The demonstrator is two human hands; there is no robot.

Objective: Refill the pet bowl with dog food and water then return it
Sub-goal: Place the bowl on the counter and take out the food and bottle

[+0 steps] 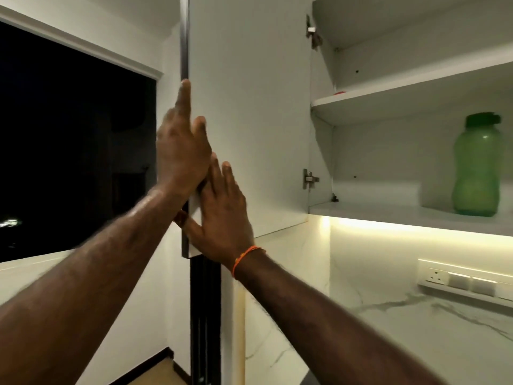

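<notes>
The white cabinet door [249, 120] of a wall cabinet stands swung open, its inner face towards me. My left hand [180, 145] lies along the door's free edge, fingers pointing up. My right hand [222, 212] is just below it, palm flat on the inner face and thumb hooked round the edge; an orange thread is tied at its wrist. A green plastic water bottle [477, 168] with a dark green cap stands upright on the cabinet's lower shelf [388, 215]. No pet bowl and no dog food are in view.
A small red object [340, 93] barely shows on the upper shelf. A lit strip glows under the cabinet above a marble backsplash with a socket panel [458, 282]. A dark window [69, 148] fills the left. A dark vertical frame [204, 315] runs down below the door.
</notes>
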